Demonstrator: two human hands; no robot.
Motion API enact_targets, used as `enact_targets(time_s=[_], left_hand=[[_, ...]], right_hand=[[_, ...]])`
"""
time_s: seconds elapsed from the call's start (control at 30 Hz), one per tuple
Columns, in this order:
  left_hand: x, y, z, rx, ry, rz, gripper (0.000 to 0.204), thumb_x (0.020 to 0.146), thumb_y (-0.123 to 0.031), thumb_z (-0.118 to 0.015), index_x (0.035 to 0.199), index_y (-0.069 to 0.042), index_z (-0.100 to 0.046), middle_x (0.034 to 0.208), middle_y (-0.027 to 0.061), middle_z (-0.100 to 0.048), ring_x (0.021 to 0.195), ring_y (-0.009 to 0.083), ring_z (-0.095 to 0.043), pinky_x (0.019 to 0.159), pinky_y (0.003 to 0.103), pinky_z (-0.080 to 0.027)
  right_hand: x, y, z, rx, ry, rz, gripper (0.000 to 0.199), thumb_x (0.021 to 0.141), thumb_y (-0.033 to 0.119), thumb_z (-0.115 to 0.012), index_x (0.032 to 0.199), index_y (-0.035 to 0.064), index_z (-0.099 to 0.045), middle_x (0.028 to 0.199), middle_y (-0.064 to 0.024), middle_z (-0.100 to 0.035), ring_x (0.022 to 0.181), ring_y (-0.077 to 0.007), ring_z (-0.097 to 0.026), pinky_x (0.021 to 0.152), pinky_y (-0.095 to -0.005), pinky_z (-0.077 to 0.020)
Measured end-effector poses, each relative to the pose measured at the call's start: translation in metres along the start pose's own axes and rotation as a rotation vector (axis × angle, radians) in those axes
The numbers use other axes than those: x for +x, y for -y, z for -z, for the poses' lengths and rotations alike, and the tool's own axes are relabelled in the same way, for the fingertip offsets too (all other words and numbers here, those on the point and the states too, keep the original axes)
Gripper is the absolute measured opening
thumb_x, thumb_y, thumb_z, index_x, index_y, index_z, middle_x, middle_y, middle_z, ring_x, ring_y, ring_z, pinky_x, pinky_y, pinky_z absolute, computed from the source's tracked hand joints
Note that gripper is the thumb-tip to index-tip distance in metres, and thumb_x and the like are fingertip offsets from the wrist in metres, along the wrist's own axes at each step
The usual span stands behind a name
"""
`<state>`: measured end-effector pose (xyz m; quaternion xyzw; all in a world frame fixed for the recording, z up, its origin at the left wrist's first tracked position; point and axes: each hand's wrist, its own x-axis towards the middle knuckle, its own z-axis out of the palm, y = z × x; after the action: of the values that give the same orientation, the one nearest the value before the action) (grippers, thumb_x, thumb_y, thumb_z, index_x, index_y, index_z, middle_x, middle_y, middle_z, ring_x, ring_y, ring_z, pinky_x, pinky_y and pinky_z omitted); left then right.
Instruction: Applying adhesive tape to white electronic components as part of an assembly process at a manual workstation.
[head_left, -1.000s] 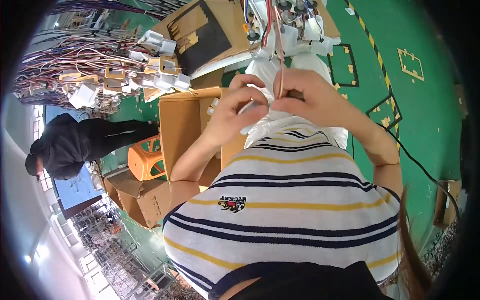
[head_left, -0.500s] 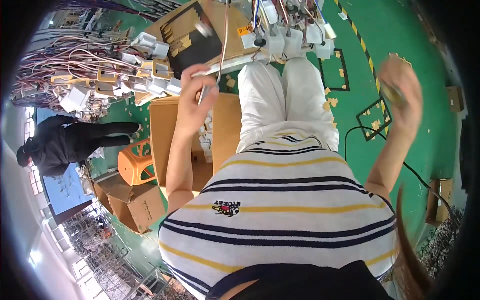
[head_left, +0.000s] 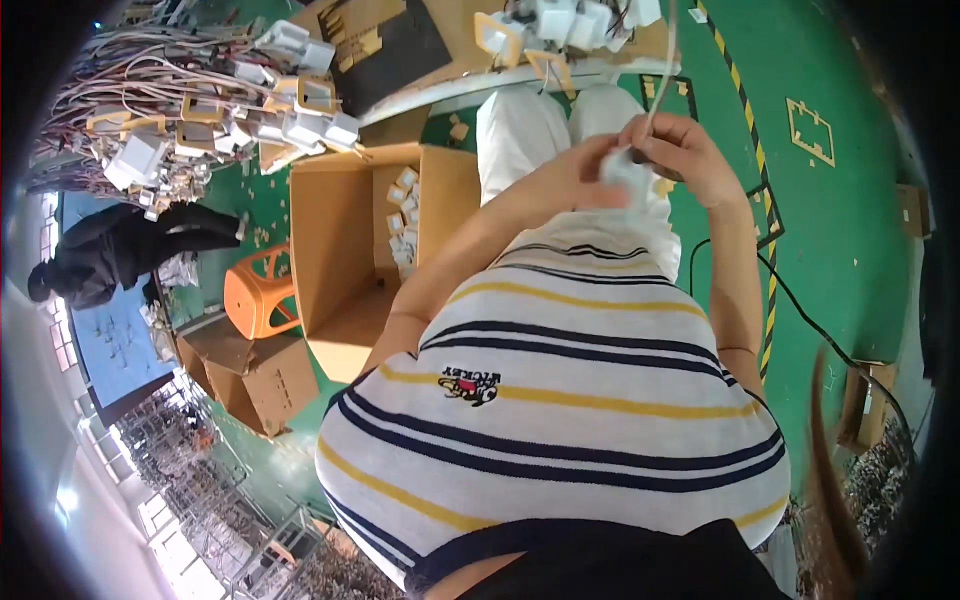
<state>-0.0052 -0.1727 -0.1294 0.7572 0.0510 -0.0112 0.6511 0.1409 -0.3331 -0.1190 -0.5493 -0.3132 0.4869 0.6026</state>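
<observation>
- Both hands meet at about one o'clock in the view, above the lap
- The right hand (head_left: 683,158) has its fingers curled shut round a small white plug (head_left: 627,172) and its thin wire (head_left: 662,60), which runs up to twelve o'clock
- The left hand (head_left: 585,180) pinches the same plug from the other side, likely to steady it
- An open cardboard box (head_left: 345,265) sits at nine o'clock, handy for dropping parts
- A heap of wires (head_left: 150,110) lies at ten o'clock

Your left hand (head_left: 585,175) hides most of the small white plastic piece (head_left: 628,172), so your grip on it cannot be told. Above that piece, the thin pale wire (head_left: 662,60) runs off the top edge.
</observation>
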Motion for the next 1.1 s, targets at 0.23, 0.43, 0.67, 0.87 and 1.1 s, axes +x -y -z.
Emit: enact_targets(time_s=[0.23, 0.43, 0.67, 0.87, 1.1], left_hand=[[-0.004, -0.006, 0.005, -0.401, -0.083, 0.243, 0.059, 0.076, -0.008, -0.067, 0.131, -0.009, -0.046, 0.114, 0.0067, -0.057, 0.093, 0.0106, -0.054, 0.09, 0.027, -0.042], [-0.012, -0.004, 0.006, -0.015, -0.307, -0.148, 0.06, 0.074, -0.006, -0.066, 0.131, -0.01, -0.046, 0.116, 0.0046, -0.055, 0.106, 0.0124, -0.051, 0.096, 0.027, -0.038], [-0.017, -0.01, 0.005, -0.018, -0.386, -0.169, 0.055, 0.073, -0.001, -0.065, 0.125, -0.008, -0.048, 0.112, 0.0055, -0.057, 0.109, 0.0161, -0.052, 0.096, 0.029, -0.039], [-0.02, -0.016, 0.007, 0.032, -0.336, -0.136, 0.052, 0.072, -0.001, -0.064, 0.122, -0.005, -0.049, 0.11, 0.0069, -0.057, 0.106, 0.0164, -0.054, 0.093, 0.029, -0.042], [-0.017, -0.016, 0.005, -0.013, -0.285, -0.096, 0.053, 0.071, -0.002, -0.065, 0.121, -0.005, -0.049, 0.11, 0.0071, -0.057, 0.104, 0.0162, -0.055, 0.092, 0.028, -0.042]], right_hand=[[0.006, -0.007, -0.018, 0.151, -0.38, 0.249, 0.022, 0.098, 0.02, -0.041, 0.091, 0.0029, -0.053, 0.096, -0.0081, -0.056, 0.085, -0.0129, -0.054, 0.076, -0.0277, -0.046], [-0.001, -0.018, 0.001, 0.43, -0.123, 0.016, 0.018, 0.091, 0.021, -0.049, 0.098, 0.0046, -0.048, 0.099, -0.0069, -0.055, 0.089, -0.0182, -0.056, 0.077, -0.0315, -0.0477], [0.004, 0.01, -0.037, -0.113, -0.227, 0.086, 0.057, 0.073, 0.007, -0.073, 0.123, 0.0007, -0.046, 0.114, -0.0082, -0.053, 0.104, -0.0212, -0.055, 0.087, -0.032, -0.0462], [0.009, 0.024, -0.03, -0.375, -0.003, 0.273, 0.052, 0.067, 0.005, -0.077, 0.115, 0.0012, -0.057, 0.113, -0.0068, -0.052, 0.103, -0.0193, -0.055, 0.094, -0.0325, -0.0426], [0.015, 0.032, -0.023, -0.525, 0.13, 0.39, 0.047, 0.065, 0.005, -0.077, 0.109, 0.0064, -0.061, 0.111, -0.0043, -0.055, 0.103, -0.019, -0.054, 0.091, -0.0328, -0.0439]])
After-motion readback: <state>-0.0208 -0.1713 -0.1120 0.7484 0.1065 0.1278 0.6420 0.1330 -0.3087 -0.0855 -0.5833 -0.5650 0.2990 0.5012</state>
